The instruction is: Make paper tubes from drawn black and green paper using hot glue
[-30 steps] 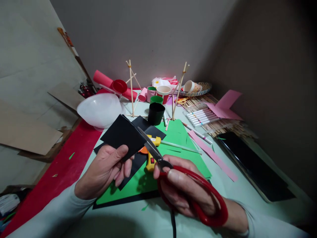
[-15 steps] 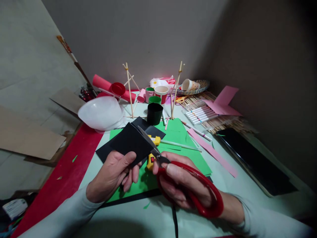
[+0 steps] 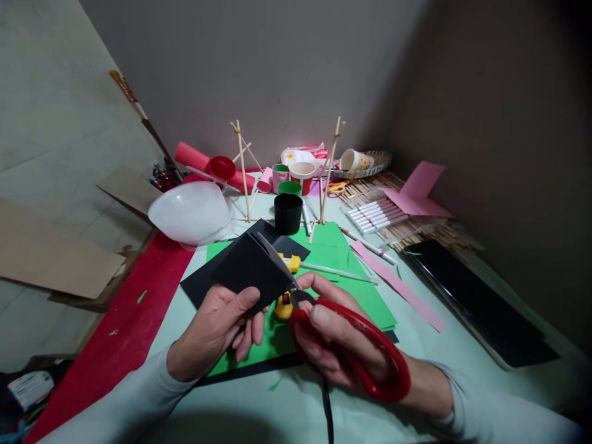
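Observation:
My left hand point(image 3: 226, 327) pinches a sheet of black paper point(image 3: 250, 268) between thumb and fingers, tilted above the table. Red-handled scissors point(image 3: 393, 370) are gripped in my right hand point(image 3: 342, 333), with fingers through the handle loops. Their metal blades lie along the right edge of the black paper and point away from me. Under both hands are green paper sheets point(image 3: 365, 302). A yellow glue gun point(image 3: 291, 263) with a clear glue stick rests on them, partly hidden by the paper and scissors. Just beyond the paper stands a black cup point(image 3: 288, 214).
Two bamboo-stick frames point(image 3: 245, 172) stand behind, near paper cups point(image 3: 303, 176) and a red tube point(image 3: 192, 156). White plastic bowls point(image 3: 189, 213) sit at left. To the right are markers point(image 3: 377, 214), a pink paper strip point(image 3: 398, 287) and a black tablet-like slab point(image 3: 476, 302).
My left hand and the black paper have shifted slightly right, toward the scissors. The scissors' handles have closed a little, and the blades lie deeper along the paper's edge.

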Motion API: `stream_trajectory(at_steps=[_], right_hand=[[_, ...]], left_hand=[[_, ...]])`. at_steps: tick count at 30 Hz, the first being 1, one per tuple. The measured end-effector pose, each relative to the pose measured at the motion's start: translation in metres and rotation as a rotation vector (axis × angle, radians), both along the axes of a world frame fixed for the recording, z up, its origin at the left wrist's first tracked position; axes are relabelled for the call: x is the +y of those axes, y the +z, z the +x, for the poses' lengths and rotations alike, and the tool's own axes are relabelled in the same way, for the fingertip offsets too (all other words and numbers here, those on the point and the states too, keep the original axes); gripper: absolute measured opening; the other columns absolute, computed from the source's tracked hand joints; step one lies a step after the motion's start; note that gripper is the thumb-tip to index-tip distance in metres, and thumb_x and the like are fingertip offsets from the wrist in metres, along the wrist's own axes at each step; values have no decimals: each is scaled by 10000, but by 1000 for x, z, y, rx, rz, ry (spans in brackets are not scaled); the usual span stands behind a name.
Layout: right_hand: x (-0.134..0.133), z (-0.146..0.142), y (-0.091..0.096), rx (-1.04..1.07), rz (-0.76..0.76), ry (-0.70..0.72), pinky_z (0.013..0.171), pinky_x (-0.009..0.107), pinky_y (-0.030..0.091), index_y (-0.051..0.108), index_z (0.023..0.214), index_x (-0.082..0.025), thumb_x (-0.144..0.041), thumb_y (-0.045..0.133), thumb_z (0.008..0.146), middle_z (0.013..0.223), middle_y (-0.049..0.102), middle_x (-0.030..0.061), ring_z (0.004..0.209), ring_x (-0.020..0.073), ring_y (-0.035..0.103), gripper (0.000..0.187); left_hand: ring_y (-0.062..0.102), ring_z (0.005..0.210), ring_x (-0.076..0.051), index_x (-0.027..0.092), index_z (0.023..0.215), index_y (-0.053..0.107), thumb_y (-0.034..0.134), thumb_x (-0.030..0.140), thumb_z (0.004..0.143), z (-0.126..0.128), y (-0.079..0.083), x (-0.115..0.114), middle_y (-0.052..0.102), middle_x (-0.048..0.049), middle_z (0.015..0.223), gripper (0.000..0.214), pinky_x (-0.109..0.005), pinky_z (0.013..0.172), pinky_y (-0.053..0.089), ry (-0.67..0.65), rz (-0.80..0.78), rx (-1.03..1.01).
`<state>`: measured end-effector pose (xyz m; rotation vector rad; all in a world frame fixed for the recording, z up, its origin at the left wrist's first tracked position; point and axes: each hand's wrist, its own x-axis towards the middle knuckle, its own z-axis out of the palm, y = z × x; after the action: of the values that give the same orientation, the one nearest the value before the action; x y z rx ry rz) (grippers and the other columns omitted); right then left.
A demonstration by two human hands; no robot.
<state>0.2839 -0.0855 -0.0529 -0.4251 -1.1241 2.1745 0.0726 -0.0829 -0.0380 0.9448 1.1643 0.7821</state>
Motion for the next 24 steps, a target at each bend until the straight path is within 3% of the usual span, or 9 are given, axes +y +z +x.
stream_trajectory(at_steps=[3,9,16,24], right_hand=[[-1,0,0,-12,-11,-5,409,90,308,402,1138,-274,-499,574,1046,680,470,-100,467,30,324,298],[4,-4,-4,17,14,1,400,84,391,384,1185,-278,-559,621,1002,785,536,-59,513,39,404,411],[-2,-3,3,13,-27,-26,406,64,318,396,1153,-290,-494,541,1065,671,470,-106,457,19,311,266],[-4,-7,-6,65,-3,-66,400,57,375,349,1213,-312,-555,606,1015,799,550,-78,508,20,401,405]], left_hand=[[393,272,-60,129,412,669,773,832,618,-1,0,0,512,-58,353,740,-212,330,132,-8,5,12],[434,288,-83,124,455,686,725,842,675,-3,-9,-1,514,-63,338,752,-207,329,182,-69,8,37],[434,297,-77,133,475,686,689,834,723,-3,-10,-1,513,-49,338,743,-198,331,182,-107,30,39],[437,300,-76,140,473,678,684,831,730,-1,-11,-1,508,-42,334,737,-196,345,203,-140,39,40]])
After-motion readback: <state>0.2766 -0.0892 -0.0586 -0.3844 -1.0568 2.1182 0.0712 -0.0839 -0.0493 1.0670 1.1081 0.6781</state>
